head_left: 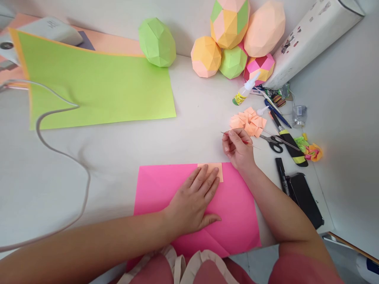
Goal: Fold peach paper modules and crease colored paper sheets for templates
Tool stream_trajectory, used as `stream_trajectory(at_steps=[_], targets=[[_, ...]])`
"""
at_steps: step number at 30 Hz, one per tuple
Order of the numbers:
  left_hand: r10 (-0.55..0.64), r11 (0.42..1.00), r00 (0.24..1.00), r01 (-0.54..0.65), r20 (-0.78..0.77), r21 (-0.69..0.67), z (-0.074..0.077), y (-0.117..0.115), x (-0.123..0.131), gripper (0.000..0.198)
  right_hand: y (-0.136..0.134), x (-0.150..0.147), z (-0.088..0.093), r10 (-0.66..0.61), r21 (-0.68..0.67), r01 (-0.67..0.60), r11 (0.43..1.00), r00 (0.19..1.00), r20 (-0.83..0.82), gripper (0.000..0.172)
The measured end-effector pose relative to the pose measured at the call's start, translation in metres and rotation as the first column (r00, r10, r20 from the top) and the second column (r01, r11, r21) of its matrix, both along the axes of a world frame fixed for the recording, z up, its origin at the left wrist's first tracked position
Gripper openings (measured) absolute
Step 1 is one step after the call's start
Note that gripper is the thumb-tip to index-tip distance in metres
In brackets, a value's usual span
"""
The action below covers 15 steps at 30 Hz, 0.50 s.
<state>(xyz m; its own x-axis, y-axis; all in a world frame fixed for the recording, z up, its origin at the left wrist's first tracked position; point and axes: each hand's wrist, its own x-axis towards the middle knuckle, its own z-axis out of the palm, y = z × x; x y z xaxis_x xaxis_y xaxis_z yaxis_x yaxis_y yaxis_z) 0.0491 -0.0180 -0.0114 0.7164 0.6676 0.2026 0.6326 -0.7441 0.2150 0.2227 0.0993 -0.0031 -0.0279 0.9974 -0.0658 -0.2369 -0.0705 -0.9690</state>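
My left hand (192, 201) lies flat with its fingers stretched out, pressing a small peach paper piece (219, 173) onto a bright pink sheet (233, 205). The peach piece sits along the far edge of the pink sheet, partly covered by my fingers. My right hand (239, 150) is raised beyond the sheet's far right corner. Its fingers pinch a thin red pen refill (246, 142), whose fine tip points left. Just past that hand is a heap of small folded peach papers (249, 121).
Several faceted paper eggs (206, 57) stand along the back, with a glue bottle (245, 90) before them. Scissors (274, 143), a cutter (293, 148), a marker (282, 174) and a black phone (306, 200) lie right. A green sheet (103, 86) and a cable (59, 150) occupy the left.
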Motion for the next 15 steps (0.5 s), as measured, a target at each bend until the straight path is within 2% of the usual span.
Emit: stream_trajectory(at_steps=[8, 15], targets=[[0.006, 1.0, 1.0, -0.006, 0.017, 0.005, 0.0001, 0.0004, -0.0004, 0.084, -0.0001, -0.0002, -0.0003, -0.011, -0.013, 0.012, 1.0, 1.0, 0.024, 0.028], [-0.002, 1.0, 1.0, 0.002, 0.012, -0.01, 0.0013, 0.001, -0.0007, 0.083, -0.0001, -0.0004, -0.0033, 0.034, 0.059, -0.039, 0.998, 0.995, 0.093, 0.027]])
